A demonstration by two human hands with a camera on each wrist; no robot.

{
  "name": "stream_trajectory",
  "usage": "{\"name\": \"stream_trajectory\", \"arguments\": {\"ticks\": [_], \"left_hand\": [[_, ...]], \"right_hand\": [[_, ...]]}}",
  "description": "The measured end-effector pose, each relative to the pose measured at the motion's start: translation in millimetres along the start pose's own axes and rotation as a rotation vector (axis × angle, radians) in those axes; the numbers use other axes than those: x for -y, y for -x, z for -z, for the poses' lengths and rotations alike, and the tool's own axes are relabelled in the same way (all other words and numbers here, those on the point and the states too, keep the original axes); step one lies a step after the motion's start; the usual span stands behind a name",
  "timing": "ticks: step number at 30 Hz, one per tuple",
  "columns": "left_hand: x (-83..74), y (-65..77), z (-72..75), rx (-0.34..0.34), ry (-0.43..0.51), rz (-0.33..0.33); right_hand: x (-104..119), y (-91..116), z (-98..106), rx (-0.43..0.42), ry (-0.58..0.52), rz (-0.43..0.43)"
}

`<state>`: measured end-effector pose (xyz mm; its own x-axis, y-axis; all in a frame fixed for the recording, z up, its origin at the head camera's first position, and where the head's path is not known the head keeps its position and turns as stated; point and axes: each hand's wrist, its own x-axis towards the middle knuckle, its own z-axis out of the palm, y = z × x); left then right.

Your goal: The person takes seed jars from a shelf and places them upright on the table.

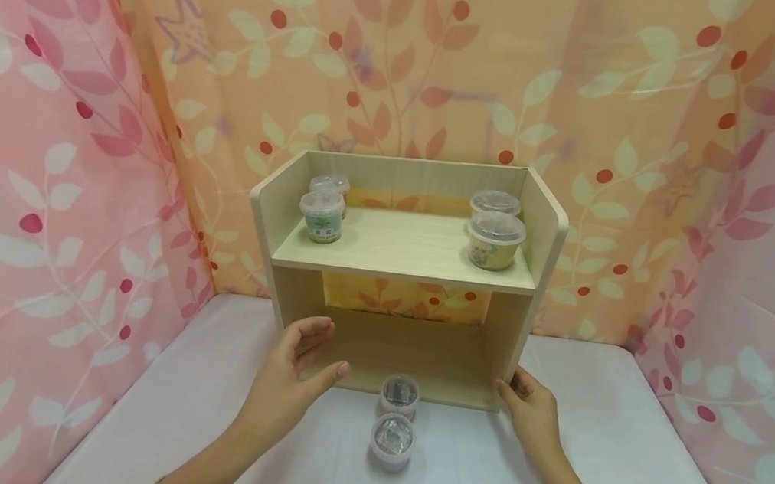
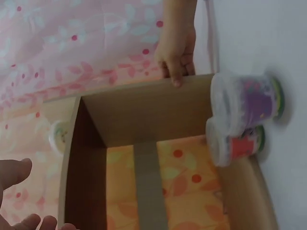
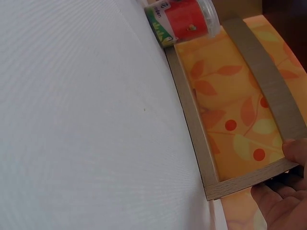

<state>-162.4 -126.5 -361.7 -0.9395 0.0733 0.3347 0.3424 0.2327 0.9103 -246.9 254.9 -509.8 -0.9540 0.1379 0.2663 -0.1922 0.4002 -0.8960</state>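
Observation:
A small two-tier wooden shelf [image 1: 401, 247] stands on the white-covered table. My right hand [image 1: 533, 408] grips the lower front edge of its right side panel, thumb on the inner face, as the right wrist view also shows. My left hand [image 1: 288, 379] hovers before the left panel with fingers loosely bent, holding nothing. Between the hands, two lidded plastic tubs stand on the table in front of the shelf: a purple-labelled tub [image 2: 256, 103] nearer me and a red-labelled tub [image 3: 184, 19] behind it, close to the bottom board.
On the upper tier, a green-labelled tub [image 1: 323, 217] stands at the left with another lidded tub [image 1: 330, 183] behind. At the right are a wider yellowish tub [image 1: 494, 242] and a similar lidded bowl [image 1: 495, 201]. Floral curtains [image 1: 403, 59] surround the table [image 1: 605, 445].

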Motion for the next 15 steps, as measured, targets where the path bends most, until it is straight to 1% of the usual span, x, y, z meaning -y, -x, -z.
{"name": "stream_trajectory", "arguments": {"ticks": [4, 9, 11, 15], "left_hand": [[-9.6, -12.3, 9.6, -0.031, -0.023, -0.044], [-13.2, -23.3, 18.1, -0.06, -0.044, -0.042], [-14.9, -27.1, 21.0, -0.082, -0.08, -0.067], [-23.2, -36.9, 26.1, -0.14, -0.197, -0.158]], "right_hand": [[0, -1, 1, -0.008, -0.005, 0.0], [-1, -1, 0, -0.012, -0.004, -0.004], [-2, -1, 0, -0.011, -0.004, -0.001], [-3, -1, 0, -0.001, 0.004, 0.0]]}}
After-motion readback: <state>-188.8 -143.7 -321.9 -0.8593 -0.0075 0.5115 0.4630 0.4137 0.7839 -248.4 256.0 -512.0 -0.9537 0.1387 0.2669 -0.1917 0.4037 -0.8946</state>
